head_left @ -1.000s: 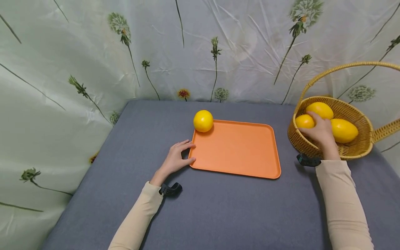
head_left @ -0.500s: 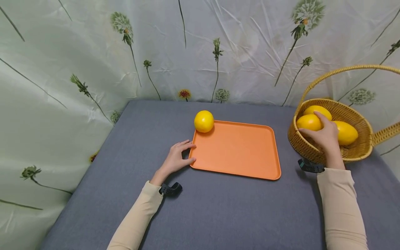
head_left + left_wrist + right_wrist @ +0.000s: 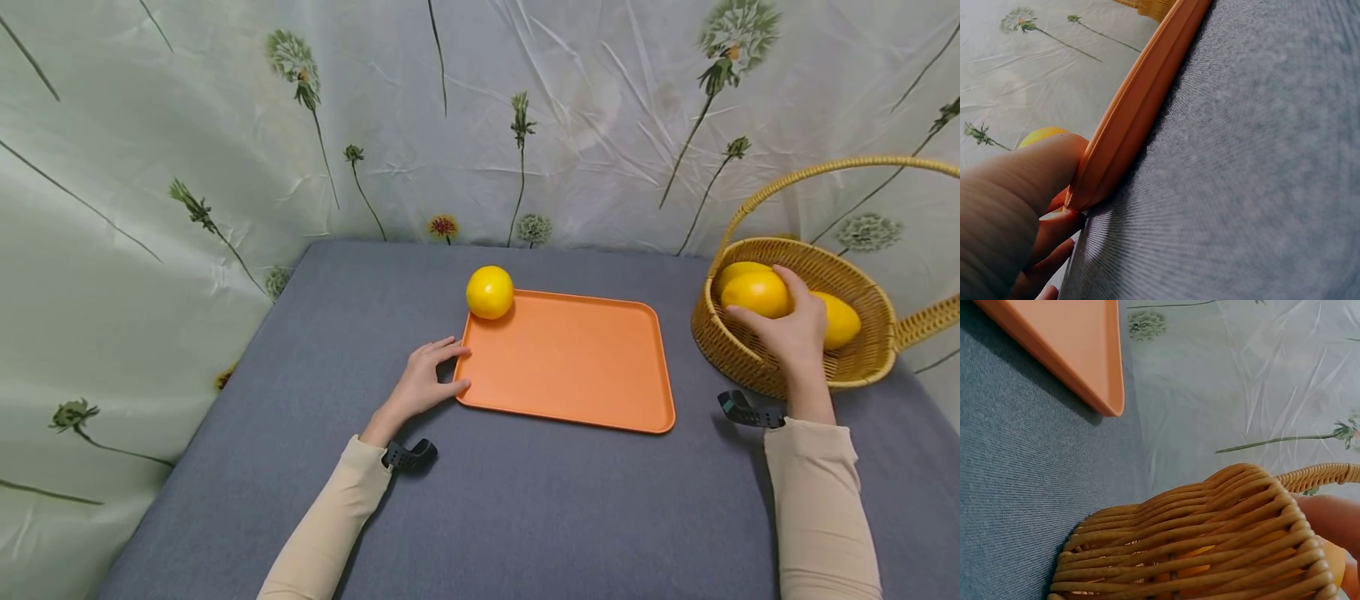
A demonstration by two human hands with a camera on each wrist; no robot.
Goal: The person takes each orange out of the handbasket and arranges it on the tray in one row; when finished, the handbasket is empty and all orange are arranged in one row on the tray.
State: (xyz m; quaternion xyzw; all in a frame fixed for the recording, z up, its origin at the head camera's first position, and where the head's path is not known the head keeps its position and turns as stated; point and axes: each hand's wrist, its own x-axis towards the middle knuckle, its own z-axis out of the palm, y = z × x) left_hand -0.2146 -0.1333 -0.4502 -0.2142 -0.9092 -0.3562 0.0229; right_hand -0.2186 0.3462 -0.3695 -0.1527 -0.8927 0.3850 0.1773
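My right hand [image 3: 801,333] grips a smooth yellow-orange oval fruit [image 3: 756,294] between thumb and fingers, over the left part of the wicker basket [image 3: 705,337]. Behind it shows part of another yellow fruit [image 3: 742,268], and a third yellow fruit [image 3: 842,321] lies to the right, partly covered by the hand. In the right wrist view the basket wall [image 3: 1197,550] hides most of the held fruit. My left hand [image 3: 422,379] holds the left edge of the orange tray [image 3: 570,358], thumb and fingertips at its rim. A round yellow fruit [image 3: 490,292] sits at the tray's far left corner.
The basket's tall arched handle [image 3: 832,162] rises above the right hand. A grey-blue cloth [image 3: 555,508] covers the table. Behind and to the left hangs a pale curtain [image 3: 450,150] printed with flowers.
My right hand has drawn the held fruit up and slightly right and nearer from among the other fruit, which have shifted in the basket. The left hand and tray stay put.
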